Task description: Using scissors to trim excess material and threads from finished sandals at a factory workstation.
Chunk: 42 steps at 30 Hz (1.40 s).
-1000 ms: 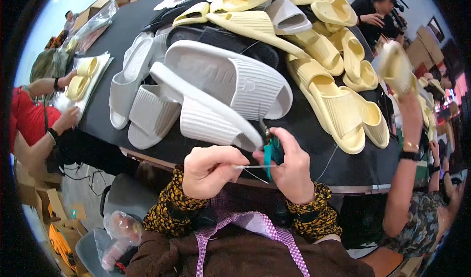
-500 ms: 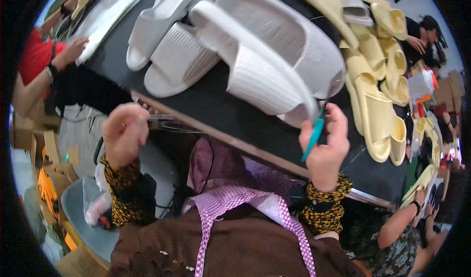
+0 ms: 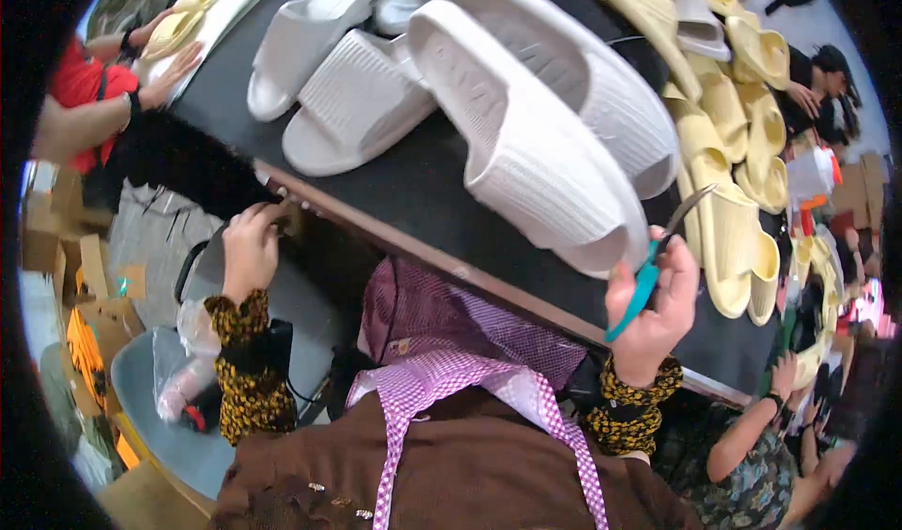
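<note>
At a crowded black work table (image 3: 413,187), the person's right hand (image 3: 653,314) grips teal-handled thread snips (image 3: 648,276), blades open, touching the near end of a large white ribbed foam slipper (image 3: 526,145). A second white slipper (image 3: 573,70) lies just behind it. The left hand (image 3: 249,248) reaches to the table's wooden front edge. Pale yellow foam slippers (image 3: 728,154) pile up along the right side. At upper left, another person's hands (image 3: 164,55) rest on a yellow slipper over white sheets.
</note>
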Motion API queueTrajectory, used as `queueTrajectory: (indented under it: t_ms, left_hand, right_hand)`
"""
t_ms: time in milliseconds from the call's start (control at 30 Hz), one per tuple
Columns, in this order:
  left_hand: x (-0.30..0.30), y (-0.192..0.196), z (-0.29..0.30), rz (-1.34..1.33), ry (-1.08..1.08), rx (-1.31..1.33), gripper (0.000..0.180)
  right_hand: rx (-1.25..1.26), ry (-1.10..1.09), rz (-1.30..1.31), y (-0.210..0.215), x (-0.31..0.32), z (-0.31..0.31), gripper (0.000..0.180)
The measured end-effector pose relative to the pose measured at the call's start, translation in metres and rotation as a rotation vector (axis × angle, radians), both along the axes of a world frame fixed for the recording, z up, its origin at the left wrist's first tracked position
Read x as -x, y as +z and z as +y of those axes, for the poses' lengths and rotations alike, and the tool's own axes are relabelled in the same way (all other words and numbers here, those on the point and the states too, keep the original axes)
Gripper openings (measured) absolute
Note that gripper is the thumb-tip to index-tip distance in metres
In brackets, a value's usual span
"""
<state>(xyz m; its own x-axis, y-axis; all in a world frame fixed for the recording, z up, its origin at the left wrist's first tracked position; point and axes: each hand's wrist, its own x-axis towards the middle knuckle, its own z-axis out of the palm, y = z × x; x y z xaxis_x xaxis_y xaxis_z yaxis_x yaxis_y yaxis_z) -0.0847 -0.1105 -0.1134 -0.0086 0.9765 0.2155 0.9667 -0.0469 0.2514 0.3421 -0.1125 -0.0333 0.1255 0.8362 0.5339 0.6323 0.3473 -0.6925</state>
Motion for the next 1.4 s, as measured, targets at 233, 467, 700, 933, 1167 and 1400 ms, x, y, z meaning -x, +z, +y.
queueTrajectory:
  t_ms: [233, 467, 700, 933, 1167, 1400]
  left_hand:
    - [-0.1, 0.081, 0.029, -0.285, -0.142, -0.426, 0.014]
    - [-0.183, 0.088, 0.06, -0.696, -0.426, -0.137, 0.028]
    - [-0.197, 0.087, 0.083, -0.665, -0.34, -0.184, 0.013]
    - [-0.2, 0.097, 0.108, -0.261, -0.49, -0.4, 0.025]
    - [-0.193, 0.103, 0.121, -0.056, -0.608, -0.326, 0.019]
    - [-0.205, 0.13, 0.128, 0.22, -0.698, -0.126, 0.03]
  right_hand:
    - [0.131, 0.059, 0.127, -0.013, -0.014, -0.02, 0.051]
    - [0.268, 0.079, 0.406, -0.022, -0.023, -0.031, 0.048]
    - [0.349, 0.186, 0.441, -0.019, -0.04, -0.039, 0.048]
    - [0.231, 0.163, 0.398, -0.034, -0.045, -0.031, 0.043]
    - [0.207, 0.156, 0.383, -0.034, -0.05, -0.036, 0.042]
    - [0.213, 0.227, 0.454, -0.042, -0.045, -0.031, 0.039]
